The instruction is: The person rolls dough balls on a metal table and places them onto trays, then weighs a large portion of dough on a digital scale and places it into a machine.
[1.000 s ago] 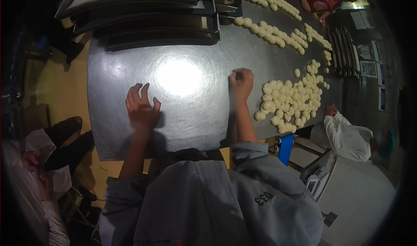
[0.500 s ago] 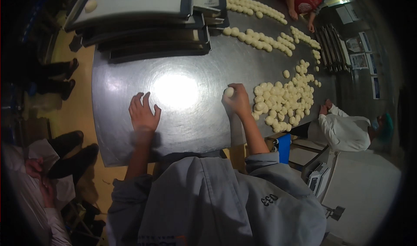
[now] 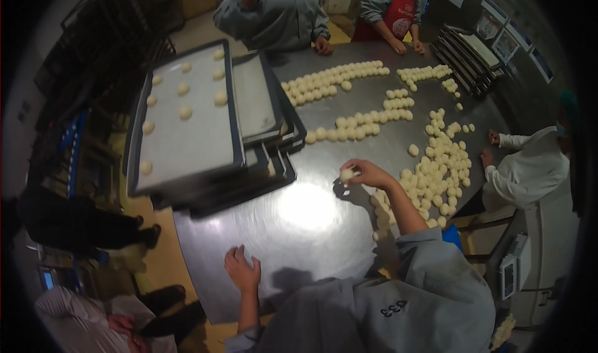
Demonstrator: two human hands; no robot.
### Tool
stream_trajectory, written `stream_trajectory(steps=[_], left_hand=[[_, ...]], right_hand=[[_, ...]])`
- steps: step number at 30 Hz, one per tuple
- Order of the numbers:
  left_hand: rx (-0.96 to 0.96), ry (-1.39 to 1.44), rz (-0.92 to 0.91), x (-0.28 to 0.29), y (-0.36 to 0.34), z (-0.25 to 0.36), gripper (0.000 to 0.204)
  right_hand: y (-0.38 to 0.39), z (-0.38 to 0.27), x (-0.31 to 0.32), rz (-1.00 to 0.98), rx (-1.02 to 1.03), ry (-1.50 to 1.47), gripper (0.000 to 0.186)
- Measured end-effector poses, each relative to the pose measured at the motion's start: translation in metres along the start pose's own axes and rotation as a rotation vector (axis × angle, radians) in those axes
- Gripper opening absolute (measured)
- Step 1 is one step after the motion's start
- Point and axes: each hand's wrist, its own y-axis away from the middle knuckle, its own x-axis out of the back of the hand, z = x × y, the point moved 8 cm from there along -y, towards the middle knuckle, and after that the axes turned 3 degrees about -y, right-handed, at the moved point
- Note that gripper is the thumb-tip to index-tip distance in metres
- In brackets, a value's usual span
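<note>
Pinched in the fingers of my right hand [image 3: 366,174] is a small pale dough ball [image 3: 347,175], held above the metal table [image 3: 268,228] with its shadow beneath. My left hand [image 3: 242,268] hovers empty near the table's front left part, its fingers apart. A big loose heap of dough balls [image 3: 430,178] lies to the right of my right forearm. Beyond my right hand, more dough balls stand in rows [image 3: 349,129]. At the left, a paper-lined tray [image 3: 199,144] tops a stack and bears several spaced dough balls [image 3: 185,112].
Other dark trays [image 3: 265,104] overlap beside the stack. A second tray stack [image 3: 470,57] stands at the far right. Co-workers stand beyond the table [image 3: 280,17] and at its right side [image 3: 529,166]; a seated person [image 3: 118,322] is at the lower left.
The view has tilted up and swung, bringing more of the tray and the co-workers in. My right hand has lifted the dough ball off the table and reached farther forward. My left hand stays empty.
</note>
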Motion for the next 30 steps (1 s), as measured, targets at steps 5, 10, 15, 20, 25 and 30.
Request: stream_trajectory(steps=[5,10,15,20,25,30], left_hand=[[-0.009,-0.015,-0.020,0.002,-0.007,0.008,0.050],[0.028,-0.082,-0.043,-0.001,-0.006,0.010,0.049],[0.060,-0.129,-0.058,-0.004,-0.006,0.013,0.047],[0.053,-0.191,-0.083,-0.010,-0.003,0.012,0.047],[0.003,-0.221,-0.093,-0.013,-0.007,0.012,0.047],[-0.031,-0.216,-0.084,-0.013,0.000,0.015,0.051]], right_hand=[[-0.106,0.018,0.150,0.502,0.157,0.058,0.045],[-0.223,0.015,0.222,0.640,0.403,0.109,0.039],[-0.283,0.022,0.234,0.628,0.385,0.454,0.038],[-0.303,0.030,0.223,0.424,0.414,0.505,0.041],[-0.298,0.044,0.230,0.407,0.172,0.771,0.045],[-0.197,0.019,0.205,0.659,0.508,0.600,0.045]])
